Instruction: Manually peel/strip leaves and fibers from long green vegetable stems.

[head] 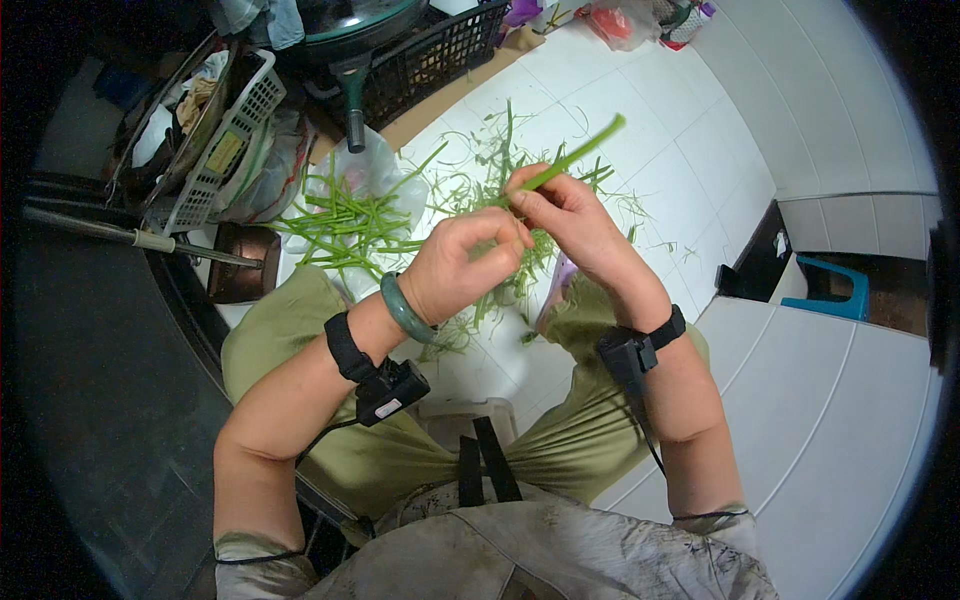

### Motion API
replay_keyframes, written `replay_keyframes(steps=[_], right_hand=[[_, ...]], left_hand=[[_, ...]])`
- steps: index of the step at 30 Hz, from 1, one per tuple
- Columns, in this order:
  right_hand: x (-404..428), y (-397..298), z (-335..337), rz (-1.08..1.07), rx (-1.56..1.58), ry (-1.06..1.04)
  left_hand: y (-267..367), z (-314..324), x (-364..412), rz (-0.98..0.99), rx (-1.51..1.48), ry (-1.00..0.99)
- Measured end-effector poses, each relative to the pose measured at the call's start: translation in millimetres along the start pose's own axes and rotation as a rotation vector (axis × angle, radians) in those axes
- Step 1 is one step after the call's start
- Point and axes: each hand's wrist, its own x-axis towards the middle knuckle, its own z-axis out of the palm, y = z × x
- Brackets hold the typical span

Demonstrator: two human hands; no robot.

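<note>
My right hand point(574, 214) holds a thick green vegetable stalk point(589, 146) between thumb and fingers, its cut end pointing up and to the right. Close beside it, my left hand point(472, 259) has thumb and forefinger pinched together near the stalk's lower end. Whether a strip or the stalk's tip is between those fingers is hidden. Below both hands a loose heap of green peelings and leaf scraps point(487, 169) lies on the tiled floor. To the left, a pile of slender green stalks point(352, 217) rests partly on a thin plastic bag point(409, 187).
A black plastic crate point(442, 64) and a lidded pan with a green handle point(352, 97) stand at the back left. Nearer are a pale slotted basket point(217, 169) and a metal pole point(97, 229). A blue stool point(840, 289) sits under a ledge at right.
</note>
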Motion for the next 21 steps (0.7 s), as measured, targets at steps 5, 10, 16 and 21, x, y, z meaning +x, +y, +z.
replay_keyframes(steps=[5, 10, 16, 21], right_hand=[[4, 1, -2, 0.003, 0.069, 0.135], [7, 5, -6, -0.025, 0.065, 0.168], [9, 9, -9, -0.079, 0.02, 0.206], [21, 19, -26, -0.123, -0.179, 0.395]], left_hand=[[3, 1, 0, 0.049, 0.013, -0.015], [3, 2, -1, 0.057, -0.029, -0.032], [3, 3, -1, 0.08, -0.03, -0.044], [14, 11, -6, 0.227, 0.026, -0.275]])
